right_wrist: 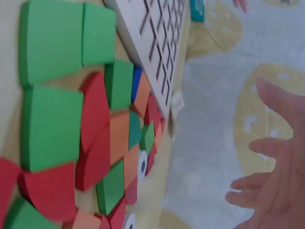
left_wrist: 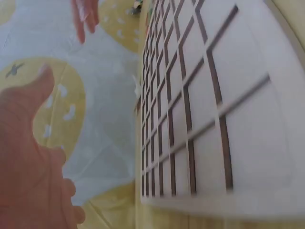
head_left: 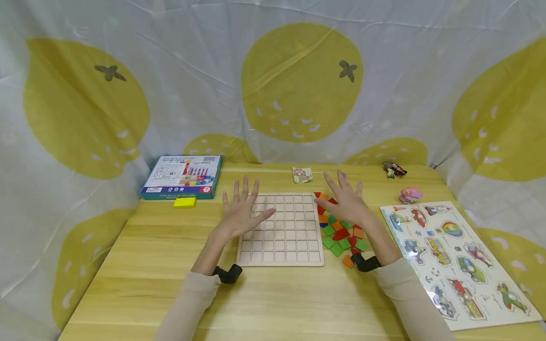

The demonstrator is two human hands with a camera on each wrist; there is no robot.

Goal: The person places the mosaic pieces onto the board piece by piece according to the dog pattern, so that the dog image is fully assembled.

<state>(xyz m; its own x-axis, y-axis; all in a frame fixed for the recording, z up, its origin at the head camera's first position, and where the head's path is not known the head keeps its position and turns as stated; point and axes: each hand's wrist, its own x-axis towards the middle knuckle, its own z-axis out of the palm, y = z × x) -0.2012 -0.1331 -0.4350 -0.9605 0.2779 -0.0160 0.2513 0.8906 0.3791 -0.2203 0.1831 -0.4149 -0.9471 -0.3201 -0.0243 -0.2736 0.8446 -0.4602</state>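
Observation:
A pale wooden grid board (head_left: 286,232) with rows of square recesses lies on the table in front of the person. Fingers spread, the left hand (head_left: 243,213) hovers over the board's left edge and holds nothing. The right hand (head_left: 345,201), likewise spread and holding nothing, is above the pile of coloured tiles (head_left: 336,249) at the board's right side. In the right wrist view, green tiles (right_wrist: 52,129), red ones (right_wrist: 93,162) and orange ones lie loosely heaped against the board. The left wrist view shows the grid's recesses holding no tiles.
A boxed set (head_left: 183,177) stands back left with a yellow block (head_left: 185,202) before it. A small printed card (head_left: 302,175) lies behind the board. At right are a picture puzzle board (head_left: 460,265), a pink figurine (head_left: 411,194) and a dark small toy (head_left: 394,170).

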